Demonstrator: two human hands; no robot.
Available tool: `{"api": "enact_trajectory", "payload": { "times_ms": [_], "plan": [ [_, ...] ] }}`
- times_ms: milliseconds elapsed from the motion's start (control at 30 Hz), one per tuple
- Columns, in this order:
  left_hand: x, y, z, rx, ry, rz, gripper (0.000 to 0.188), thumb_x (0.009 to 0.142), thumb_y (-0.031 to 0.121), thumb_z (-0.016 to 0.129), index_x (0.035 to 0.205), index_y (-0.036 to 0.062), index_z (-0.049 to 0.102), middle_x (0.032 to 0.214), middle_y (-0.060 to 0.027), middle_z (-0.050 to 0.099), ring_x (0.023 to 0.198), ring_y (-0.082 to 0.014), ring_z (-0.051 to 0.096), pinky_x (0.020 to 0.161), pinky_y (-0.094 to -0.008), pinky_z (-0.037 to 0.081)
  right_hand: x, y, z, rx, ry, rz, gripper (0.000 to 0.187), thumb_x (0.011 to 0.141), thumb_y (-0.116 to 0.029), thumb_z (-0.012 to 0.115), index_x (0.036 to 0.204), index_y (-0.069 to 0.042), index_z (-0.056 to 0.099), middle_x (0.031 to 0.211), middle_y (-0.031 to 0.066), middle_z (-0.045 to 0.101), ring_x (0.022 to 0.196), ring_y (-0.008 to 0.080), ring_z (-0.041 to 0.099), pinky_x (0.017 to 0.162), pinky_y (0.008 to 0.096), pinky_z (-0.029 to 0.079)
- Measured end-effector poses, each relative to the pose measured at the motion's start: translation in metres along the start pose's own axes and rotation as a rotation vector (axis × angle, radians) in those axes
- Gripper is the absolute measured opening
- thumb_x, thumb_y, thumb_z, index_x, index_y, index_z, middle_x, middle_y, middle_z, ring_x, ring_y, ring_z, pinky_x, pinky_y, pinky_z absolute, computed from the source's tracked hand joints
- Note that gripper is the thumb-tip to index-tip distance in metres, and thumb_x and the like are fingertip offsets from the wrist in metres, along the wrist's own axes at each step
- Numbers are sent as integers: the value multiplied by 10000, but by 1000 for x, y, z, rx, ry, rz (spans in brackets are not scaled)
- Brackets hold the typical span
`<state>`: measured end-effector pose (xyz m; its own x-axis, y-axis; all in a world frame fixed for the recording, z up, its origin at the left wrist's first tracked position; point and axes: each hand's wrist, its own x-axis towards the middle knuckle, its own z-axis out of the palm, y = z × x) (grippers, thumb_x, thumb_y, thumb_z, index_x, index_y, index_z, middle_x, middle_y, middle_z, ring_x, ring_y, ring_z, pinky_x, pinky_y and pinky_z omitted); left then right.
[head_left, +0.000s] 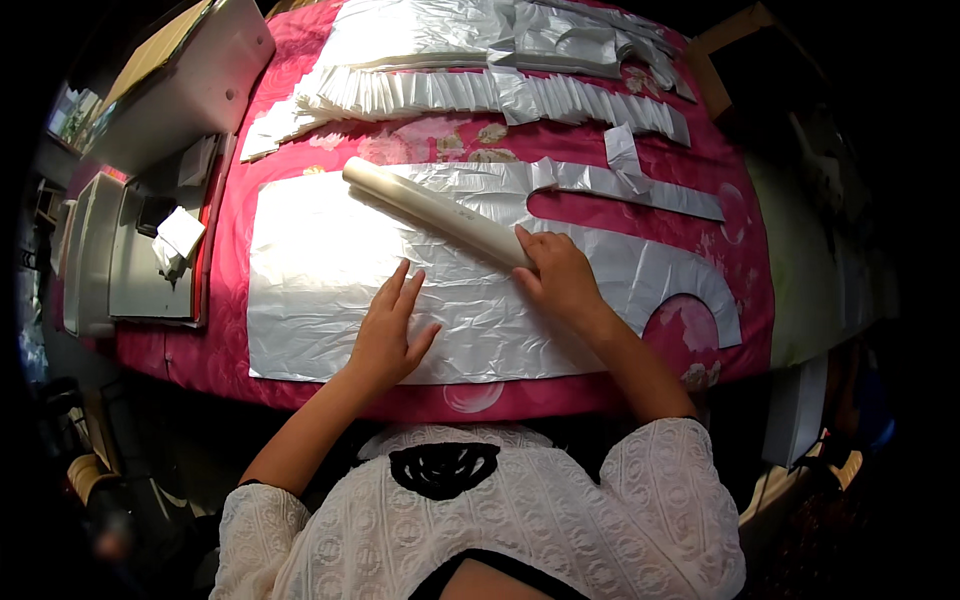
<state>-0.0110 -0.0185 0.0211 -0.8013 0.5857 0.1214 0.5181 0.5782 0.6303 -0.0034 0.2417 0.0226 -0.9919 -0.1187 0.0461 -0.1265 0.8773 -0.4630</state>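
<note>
A white plastic carrier bag (450, 320) with two looped handles lies spread on the pink cloth, its surface creased, handles toward the right. Across it, slanting from upper left to lower right, rests a pale smooth tube (430, 205). My right hand (560, 270) grips the tube's lower right end, thumb below and fingers over it. My left hand (390, 325) is open above the bag's lower middle, fingers spread and holding nothing; whether it touches the plastic I cannot tell.
Beyond the bag lie a fanned row of folded white plastic bags (420, 95) and a flat stack of bags (430, 35). At the left stand a white box (200, 75) and a tray (150, 275) with a crumpled white piece. A cardboard box (755, 60) sits at the far right.
</note>
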Motion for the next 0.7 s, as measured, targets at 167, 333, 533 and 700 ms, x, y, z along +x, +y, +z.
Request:
{"api": "enact_trajectory", "payload": {
  "times_ms": [167, 333, 533, 700],
  "plan": [
    [20, 9, 43, 6, -14, 86, 843, 783, 296, 631, 1410, 28, 135, 1440, -296, -19, 1326, -449, 120, 1068, -452, 184, -64, -30, 31, 211, 41, -214, 548, 824, -289, 567, 1235, 52, 445, 1230, 199, 468, 1149, 332, 432, 993, 397, 328],
    [24, 27, 61, 70, -55, 182, 853, 763, 397, 616, 1399, 24, 187, 1433, -307, 13, 1325, -464, 89, 1066, -476, 176, -90, 68, 2, -165, 199, 63, 463, 839, -210, 522, 1245, 2, 457, 1355, 165, 380, 1270, 311, 327, 1046, 402, 252],
    [24, 59, 76, 133, -103, 238, 762, 746, 432, 604, 1324, 6, 348, 1436, -283, 86, 1319, -441, 112, 1066, -469, 188, -158, 205, -58, -492, 582, 523, 284, 856, -181, 494, 1018, 16, 619, 1096, 182, 595, 1053, 326, 536, 946, 385, 391],
    [29, 63, 80, 27, -23, 246, 691, 763, 344, 615, 1316, 19, 358, 1440, -241, 142, 1322, -419, 129, 1067, -466, 188, -122, 135, -46, -149, 771, 413, 106, 789, -106, 595, 836, -29, 650, 876, 91, 652, 814, 276, 599, 740, 359, 462]
  ]
}}
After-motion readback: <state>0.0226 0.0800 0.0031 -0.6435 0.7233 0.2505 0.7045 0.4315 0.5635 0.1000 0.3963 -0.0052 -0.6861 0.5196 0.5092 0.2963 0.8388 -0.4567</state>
